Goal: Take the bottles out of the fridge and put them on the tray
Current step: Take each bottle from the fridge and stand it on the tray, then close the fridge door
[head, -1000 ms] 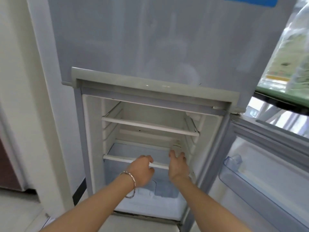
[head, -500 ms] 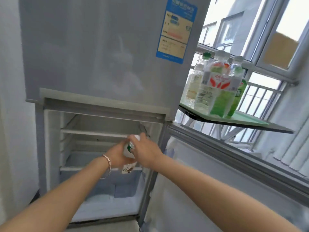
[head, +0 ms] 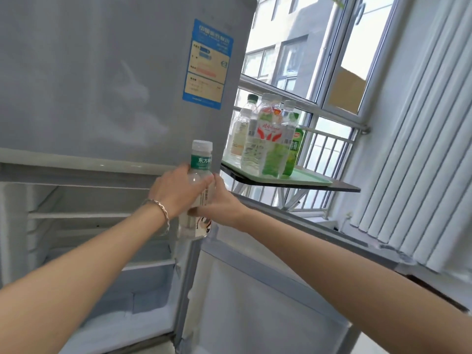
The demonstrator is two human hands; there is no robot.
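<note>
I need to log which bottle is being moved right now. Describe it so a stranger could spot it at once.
Start at the grey fridge with its lower door open. In front of its right edge, the left hand and right hand hold one clear bottle upright. Unlike the bottles clustered on the green tray, it is in the air, with a pale cap and green neck band.

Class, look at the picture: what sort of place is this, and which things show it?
Probably a home kitchen corner or small flat: an open fridge, a barred window, and a tray of drink bottles.

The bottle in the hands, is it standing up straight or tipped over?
Upright. The bottle has its white cap on top, held between the left hand and right hand.
</note>
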